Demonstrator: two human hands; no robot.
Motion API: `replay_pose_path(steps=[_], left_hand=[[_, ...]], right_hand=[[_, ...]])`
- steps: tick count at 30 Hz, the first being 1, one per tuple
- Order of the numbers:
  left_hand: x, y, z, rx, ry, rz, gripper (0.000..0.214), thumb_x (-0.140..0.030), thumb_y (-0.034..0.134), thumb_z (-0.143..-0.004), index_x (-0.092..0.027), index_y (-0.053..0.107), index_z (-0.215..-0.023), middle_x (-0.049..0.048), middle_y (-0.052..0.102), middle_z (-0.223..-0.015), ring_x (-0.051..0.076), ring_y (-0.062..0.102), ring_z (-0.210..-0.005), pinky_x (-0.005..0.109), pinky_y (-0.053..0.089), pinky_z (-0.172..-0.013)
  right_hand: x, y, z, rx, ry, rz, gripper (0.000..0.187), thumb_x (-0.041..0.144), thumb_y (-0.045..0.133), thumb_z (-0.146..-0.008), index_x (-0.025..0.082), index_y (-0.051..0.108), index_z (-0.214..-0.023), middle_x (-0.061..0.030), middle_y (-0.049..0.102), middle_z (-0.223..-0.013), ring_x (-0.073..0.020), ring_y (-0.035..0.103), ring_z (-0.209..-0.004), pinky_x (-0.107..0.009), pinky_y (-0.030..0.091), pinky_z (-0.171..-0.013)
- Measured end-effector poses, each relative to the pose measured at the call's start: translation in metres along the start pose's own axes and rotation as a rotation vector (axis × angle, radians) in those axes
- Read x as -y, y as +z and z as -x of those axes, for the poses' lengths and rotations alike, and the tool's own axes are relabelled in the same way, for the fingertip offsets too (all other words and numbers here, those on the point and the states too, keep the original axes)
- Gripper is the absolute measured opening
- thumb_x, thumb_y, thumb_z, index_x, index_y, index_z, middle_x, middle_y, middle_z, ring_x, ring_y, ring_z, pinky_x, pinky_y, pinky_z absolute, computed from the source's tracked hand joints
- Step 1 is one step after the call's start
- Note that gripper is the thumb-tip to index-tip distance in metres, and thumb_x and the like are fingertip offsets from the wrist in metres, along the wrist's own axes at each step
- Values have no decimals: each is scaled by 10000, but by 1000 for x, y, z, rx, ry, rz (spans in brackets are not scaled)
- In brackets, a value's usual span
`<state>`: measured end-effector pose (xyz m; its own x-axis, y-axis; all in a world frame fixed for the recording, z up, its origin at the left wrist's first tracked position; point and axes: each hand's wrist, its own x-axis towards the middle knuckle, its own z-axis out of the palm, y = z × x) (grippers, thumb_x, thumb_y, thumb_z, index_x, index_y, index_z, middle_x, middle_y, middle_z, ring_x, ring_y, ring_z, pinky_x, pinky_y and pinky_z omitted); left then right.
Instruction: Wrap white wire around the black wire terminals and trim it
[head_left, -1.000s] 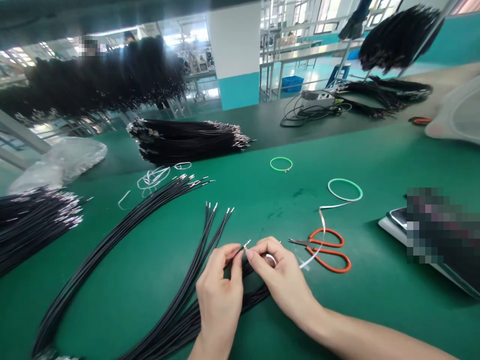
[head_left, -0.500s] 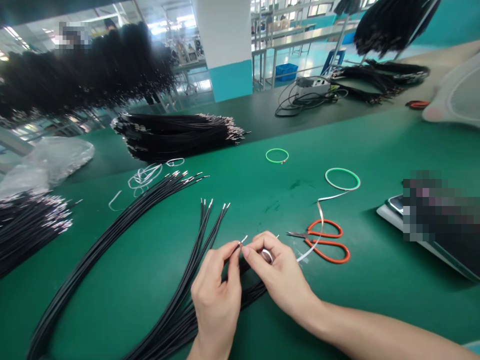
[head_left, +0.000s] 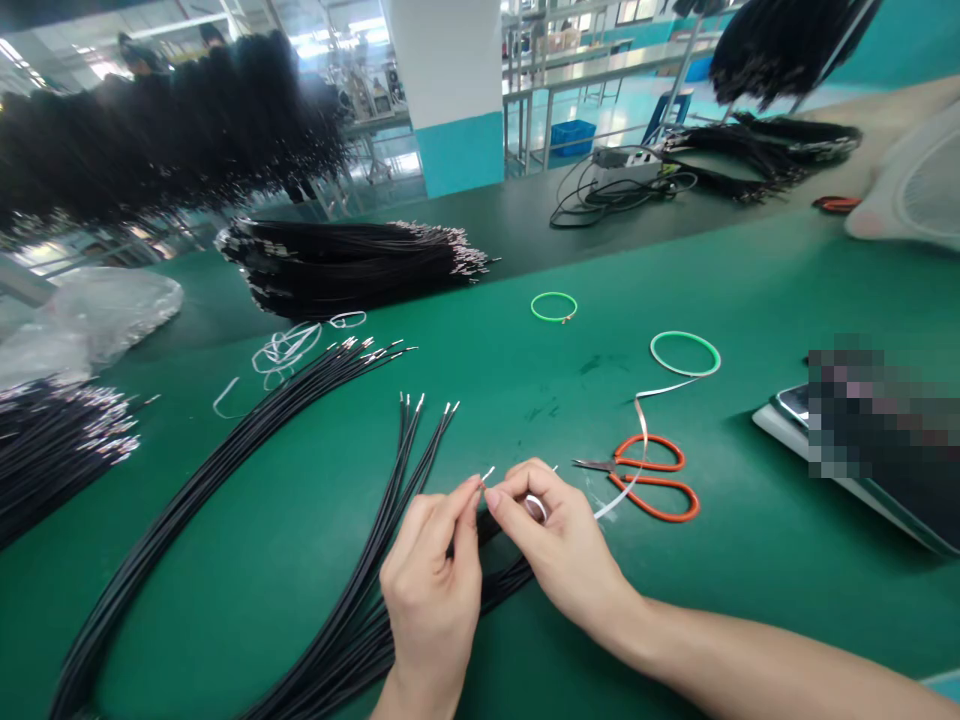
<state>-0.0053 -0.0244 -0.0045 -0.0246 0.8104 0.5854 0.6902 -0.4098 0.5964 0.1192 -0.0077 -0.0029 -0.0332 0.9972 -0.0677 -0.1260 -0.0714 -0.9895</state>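
Note:
My left hand (head_left: 435,575) is closed in a pinch around a thin black cable, whose silvery-white tip (head_left: 489,473) sticks out above the fingertips. Close against it, my right hand (head_left: 574,550) has thumb and forefinger pressed together. A narrow white strip (head_left: 619,498) loops inside the right hand and runs out across orange-handled scissors (head_left: 667,500) to a green and white ring (head_left: 718,358). What the right fingertips pinch is mostly hidden. Under both hands lie more black cables (head_left: 352,610), with several pale ends fanned out to the left.
A curved bundle of black cables (head_left: 187,480) lies at left, beside white strip scraps (head_left: 289,350). A thick cable bundle (head_left: 345,265) sits behind. There are also a small green ring (head_left: 554,294), a dark device (head_left: 885,450) at right and a power strip (head_left: 626,170) with cords.
Both hands keep their pinch at the cable tip, almost in place. The whole view has shifted very slightly; nothing else has visibly moved.

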Motion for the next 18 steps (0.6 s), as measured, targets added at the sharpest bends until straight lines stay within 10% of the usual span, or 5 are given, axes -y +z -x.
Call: replay_pose_path(steps=[12, 18], left_hand=[[0, 0, -2, 14, -43, 20, 226, -111, 569, -867, -190, 686, -1043, 41, 638, -875, 113, 626, -792, 229, 515, -752], [8, 3, -1, 72, -400, 280, 151, -252, 598, -863, -193, 695, -963, 46, 644, -938, 141, 642, -864, 244, 545, -767]], right_hand=[[0, -1, 0, 4, -19, 15, 214, 329, 619, -835, 156, 575, -716, -35, 510, -798, -144, 487, -760, -258, 406, -690], [0, 1, -1, 3, -37, 24, 189, 309, 623, -834, 158, 597, -722, -33, 520, -799, -144, 494, -765, -260, 411, -679]])
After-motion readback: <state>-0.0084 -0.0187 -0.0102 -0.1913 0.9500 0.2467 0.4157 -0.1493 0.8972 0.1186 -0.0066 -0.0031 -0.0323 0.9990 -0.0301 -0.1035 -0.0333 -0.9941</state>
